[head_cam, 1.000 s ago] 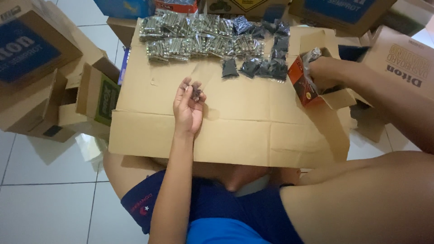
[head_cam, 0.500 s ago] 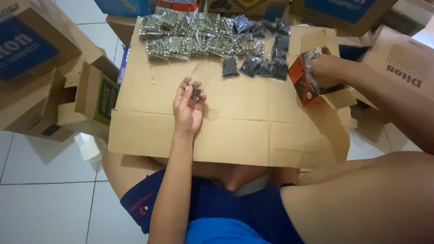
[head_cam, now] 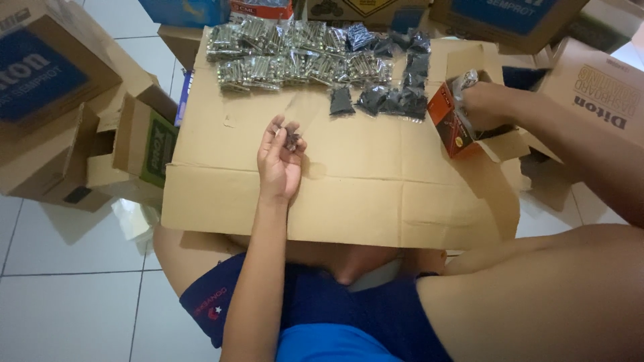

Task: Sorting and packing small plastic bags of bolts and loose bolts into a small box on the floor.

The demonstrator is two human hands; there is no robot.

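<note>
While the far left of the floor is stacked with brown cardboard cartons [head_cam: 47,100] bearing blue panels, a smaller open box with a green side [head_cam: 144,147] leans just beside the flattened cardboard sheet [head_cam: 376,201] that serves as the work surface across the person's lap. Moving in from that edge, the left hand [head_cam: 280,164] lies palm-up on the sheet, fingers loosely curled around a few small dark screws [head_cam: 291,139] cupped near the fingertips — a soft, half-closed hold, not a tight fist. Above it, along the top of the sheet, rows of clear packets of silvery screws [head_cam: 288,57] lie side by side, touching one another. Further right, the packets change colour — small bags of black screws [head_cam: 392,97] cluster together, one lone black bag [head_cam: 341,100] sitting slightly apart on the left of that group. On to the right edge now, where a small red-and-black carton [head_cam: 451,124] stands tilted at the sheet's corner with its top open. The right hand [head_cam: 484,107] is pressed against that opening, fingers closed on a crinkled clear plastic bag [head_cam: 463,82] that pokes up out of the carton; what lies inside the bag cannot be made out. Behind the right forearm, another brown carton [head_cam: 590,94] rests on the tiles, well apart from the left hand and its screws. White floor tiles [head_cam: 67,288] show at lower left beside the person's knee.
</note>
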